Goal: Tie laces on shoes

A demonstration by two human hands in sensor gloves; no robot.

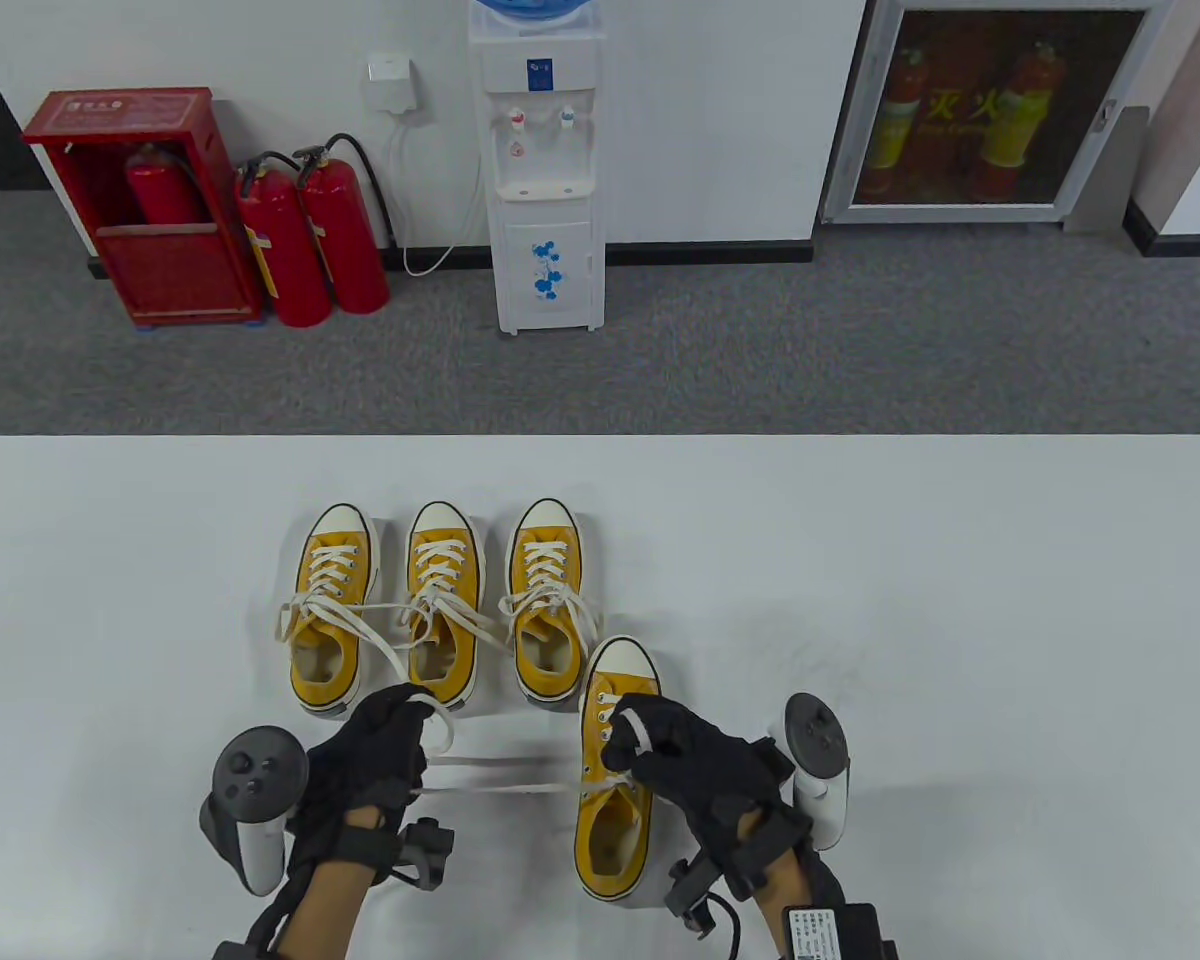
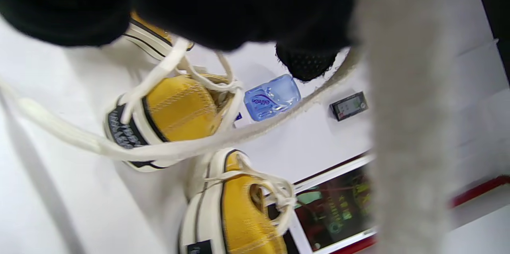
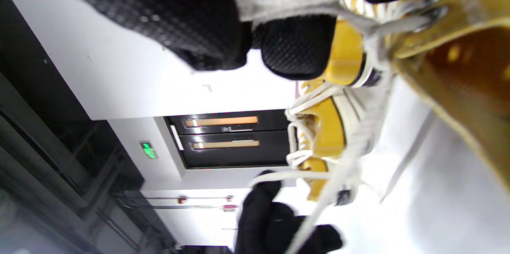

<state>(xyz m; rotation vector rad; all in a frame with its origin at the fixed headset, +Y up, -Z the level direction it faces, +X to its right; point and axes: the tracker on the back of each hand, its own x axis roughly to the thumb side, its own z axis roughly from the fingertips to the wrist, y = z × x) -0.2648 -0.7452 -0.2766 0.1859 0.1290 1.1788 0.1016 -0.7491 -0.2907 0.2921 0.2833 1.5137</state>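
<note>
Shoe in hand: a yellow canvas sneaker (image 1: pixel 615 770) with a white toe cap, lying on the white worktop (image 1: pixel 960 620) at about 6 o'clock, toe pointing to 12, just nearer than a row of three matching sneakers (image 1: pixel 440 610).
Laces: flat white cotton laces (image 1: pixel 500 775), soft and limp, with no stiffness of their own; judged light and a little grippy, likely to hold a knot if pulled snug, and to slacken if let go.
Where to take hold: near the eyelets for tension, farther along the strand to form loops; the shoe is light, so a hard pull may drag it.
Left hand (image 1: pixel 375 755): at 9 o'clock of the shoe, grip curled tight around one lace end, the strand running taut back toward the shoe.
Right hand (image 1: pixel 680 760): over the shoe's tongue, fingers bent, the other lace crossing a finger and pinched there.
Row behind: laces look tied or loosely bowed; how firmly, cannot tell.
</note>
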